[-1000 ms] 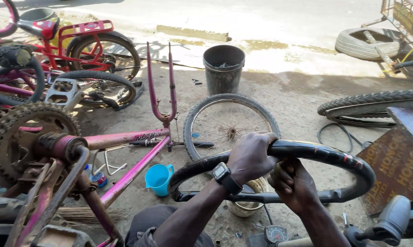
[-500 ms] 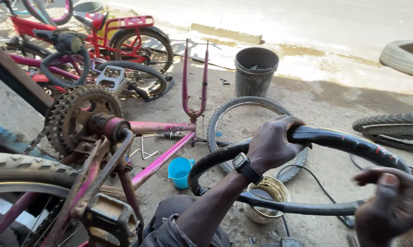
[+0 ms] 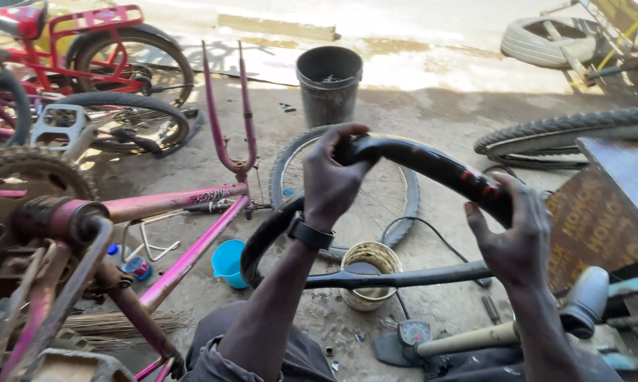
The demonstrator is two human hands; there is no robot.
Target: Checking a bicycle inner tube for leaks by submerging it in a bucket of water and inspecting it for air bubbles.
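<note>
Left hand: our left hand [image 3: 331, 177] is curled shut around the top of the black inner tube [image 3: 432, 164], thumb and fingers wrapped over its bend, a dark watch on the wrist.
Right hand: our right hand [image 3: 518, 237] clasps the tube lower on its right side, palm against the rubber, thumb standing free.
Inner tube: a partly limp black loop held up between both hands, above the tin can.
Tin can: a small round can [image 3: 367, 276] sits on the ground just under the tube; we cannot tell what is inside.
Blue cup: a small cup [image 3: 229, 262] left of the can, contents not visible.
Bucket: a dark bucket [image 3: 329, 83] well beyond the can, with some debris showing at its rim.
Wheel: a spoked wheel [image 3: 347, 185] lies flat behind the can.
Frame: a pink bicycle frame [image 3: 192, 233] stands left of the can.
Change: half a second ago our right hand was off the tube at the lower right; now it grips the tube.
</note>
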